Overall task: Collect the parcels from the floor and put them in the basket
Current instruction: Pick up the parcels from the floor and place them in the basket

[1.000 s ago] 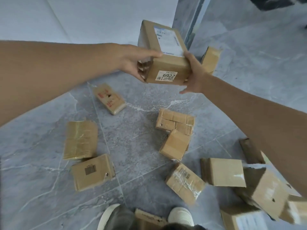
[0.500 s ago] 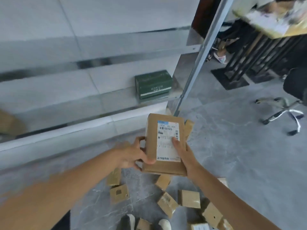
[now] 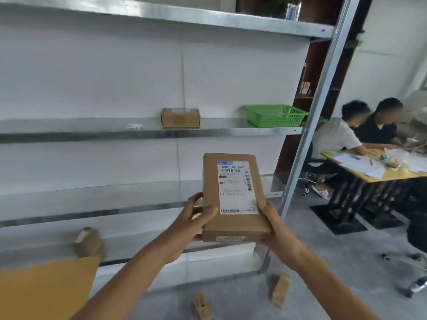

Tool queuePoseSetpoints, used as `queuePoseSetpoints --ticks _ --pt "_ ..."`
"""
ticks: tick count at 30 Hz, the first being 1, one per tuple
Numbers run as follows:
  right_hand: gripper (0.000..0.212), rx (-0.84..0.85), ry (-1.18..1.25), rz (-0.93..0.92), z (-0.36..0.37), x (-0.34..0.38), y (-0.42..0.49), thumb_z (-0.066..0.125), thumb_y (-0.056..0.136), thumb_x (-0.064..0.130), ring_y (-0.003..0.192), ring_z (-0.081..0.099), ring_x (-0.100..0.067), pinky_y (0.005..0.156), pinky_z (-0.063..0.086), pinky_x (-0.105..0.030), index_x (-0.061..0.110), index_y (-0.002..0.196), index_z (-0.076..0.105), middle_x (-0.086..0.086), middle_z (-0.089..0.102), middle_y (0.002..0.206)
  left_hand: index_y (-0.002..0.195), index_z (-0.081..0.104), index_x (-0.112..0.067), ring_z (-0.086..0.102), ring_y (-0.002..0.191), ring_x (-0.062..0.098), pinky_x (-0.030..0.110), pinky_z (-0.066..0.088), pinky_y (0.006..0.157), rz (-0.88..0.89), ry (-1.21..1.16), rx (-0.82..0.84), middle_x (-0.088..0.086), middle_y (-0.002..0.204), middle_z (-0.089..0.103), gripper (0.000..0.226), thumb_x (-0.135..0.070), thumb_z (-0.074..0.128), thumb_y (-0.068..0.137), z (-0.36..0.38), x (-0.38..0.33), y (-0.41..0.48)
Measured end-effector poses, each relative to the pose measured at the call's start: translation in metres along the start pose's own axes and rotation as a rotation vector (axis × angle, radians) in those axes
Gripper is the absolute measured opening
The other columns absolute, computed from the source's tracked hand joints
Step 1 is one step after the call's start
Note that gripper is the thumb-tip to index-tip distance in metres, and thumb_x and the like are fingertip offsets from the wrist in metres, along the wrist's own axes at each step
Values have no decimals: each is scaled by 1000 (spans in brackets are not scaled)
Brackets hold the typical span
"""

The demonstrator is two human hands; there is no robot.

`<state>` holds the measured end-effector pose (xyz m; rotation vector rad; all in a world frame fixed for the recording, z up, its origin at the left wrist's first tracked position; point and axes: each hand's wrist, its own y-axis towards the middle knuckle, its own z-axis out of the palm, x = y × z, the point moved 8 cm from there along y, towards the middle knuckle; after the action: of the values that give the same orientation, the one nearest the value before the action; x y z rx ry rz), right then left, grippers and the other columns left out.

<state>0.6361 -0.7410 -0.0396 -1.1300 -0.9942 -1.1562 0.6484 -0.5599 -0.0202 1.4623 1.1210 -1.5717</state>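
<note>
A brown cardboard parcel (image 3: 211, 192) with a white shipping label is held up in front of me, level with the lower shelves. My left hand (image 3: 194, 218) grips its left edge and my right hand (image 3: 271, 225) holds its lower right corner. A green plastic basket (image 3: 276, 115) stands on the middle shelf, up and to the right of the parcel. Two small parcels (image 3: 280, 289) lie on the floor below my arms.
A metal shelf rack (image 3: 138, 131) fills the view, with its slanted upright post (image 3: 309, 135) at the right. One box (image 3: 180, 117) sits on the middle shelf, another (image 3: 87, 242) on the lowest. At the right, two people sit at a table (image 3: 369, 174) beside an office chair (image 3: 416, 262).
The view has risen from the floor to the shelves. Both hands have lifted the parcel upward, and the green basket on the middle shelf has come into sight.
</note>
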Motion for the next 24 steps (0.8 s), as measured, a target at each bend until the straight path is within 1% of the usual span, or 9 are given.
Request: queuePoseSetpoints --ticks 2,4,7,9,12,14,16,20,24 --pt "57 57 -17 -47 31 12 -23 59 76 51 110 62 -24 84 56 -44 44 130 44 2 64 121 135 33 -39 59 113 14 45 49 96 39 -14 -67 -3 126 57 60 -48 57 81 -19 -10 -35" --pt "60 69 -28 -89 62 10 -47 65 73 50 111 62 -25 92 52 -50 46 130 46 3 65 120 132 40 -38 60 106 6 35 51 90 88 0 -139 -10 121 61 51 -50 52 83 -40 -12 -74" --pt "63 80 20 -105 116 -11 -82 69 71 50 112 61 -25 95 50 -52 44 130 47 2 66 120 105 57 -46 58 94 -12 14 45 74 164 27 -290 -29 99 66 22 -50 42 91 -80 -11 -140" --pt "56 102 76 -70 158 -30 -107 68 73 48 112 63 -22 95 51 -49 41 126 52 2 67 119 94 60 -47 56 93 -14 15 43 71 154 -18 -389 -27 98 65 22 -47 38 95 -110 1 -186" --pt "45 178 75 -62 224 -52 -141 61 77 51 111 63 -18 96 51 -44 43 121 56 6 68 118 98 58 -47 54 99 -12 16 44 71 127 -47 -485 -17 113 61 20 -41 39 97 -148 19 -249" --pt "51 208 31 -77 260 -61 -163 57 79 53 111 63 -15 97 50 -40 43 129 49 8 66 121 102 59 -42 58 94 -12 13 47 64 123 -57 -535 -12 115 62 20 -36 40 98 -167 28 -288" --pt "63 217 -17 -87 287 -67 -184 54 78 57 119 57 -15 105 43 -44 46 138 37 10 59 130 105 59 -33 62 84 -12 9 48 57 122 -59 -594 -7 111 65 20 -32 40 99 -181 35 -325" --pt "74 270 -108 -86 324 -84 -228 49 74 69 128 47 -16 110 35 -49 53 142 24 13 48 140 107 56 -21 62 66 -12 8 47 51 104 -55 -701 -6 95 65 21 -31 40 99 -191 51 -391" --pt "67 337 -199 -56 343 -104 -271 42 76 70 125 50 -16 109 36 -49 54 139 26 12 51 136 99 57 -25 62 81 -5 14 45 63 75 -22 -771 -10 94 65 18 -34 42 98 -185 72 -448"
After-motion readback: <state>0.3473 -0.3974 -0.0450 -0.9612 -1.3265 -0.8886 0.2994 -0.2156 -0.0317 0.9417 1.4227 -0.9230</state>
